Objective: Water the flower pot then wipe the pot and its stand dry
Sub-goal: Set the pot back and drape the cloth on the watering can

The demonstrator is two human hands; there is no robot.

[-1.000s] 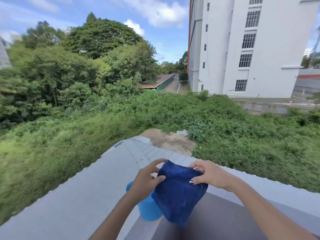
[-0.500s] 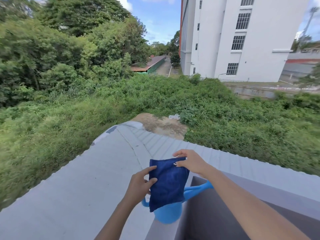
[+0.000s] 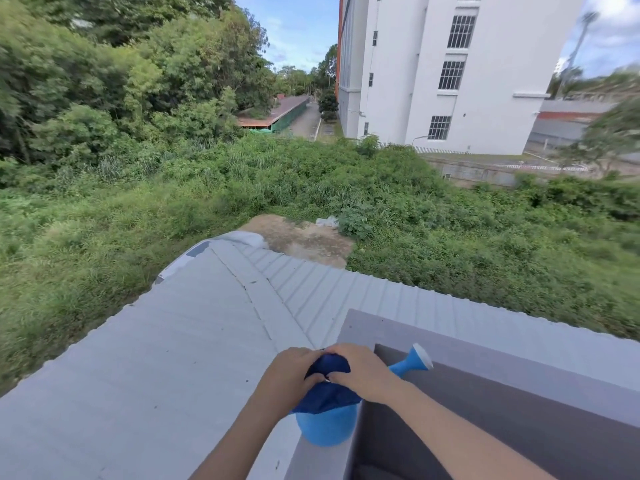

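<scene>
A light blue watering can (image 3: 327,429) stands on the grey ledge (image 3: 450,344) at the bottom middle, its spout (image 3: 414,362) pointing right. A dark blue cloth (image 3: 329,386) lies bunched over the top of the can. My left hand (image 3: 289,375) and my right hand (image 3: 360,370) both grip the cloth from either side, pressing it down onto the can. No flower pot or stand is in view.
The ledge is the top of a low wall with a dark inner face (image 3: 485,427) to the right. Beyond it lies a white corrugated roof (image 3: 173,341), then thick green bushes (image 3: 450,237) far below and a tall white building (image 3: 467,71).
The cloth hung spread out between my hands above the can; now it is bunched on the can's top under both hands. The view has tilted down.
</scene>
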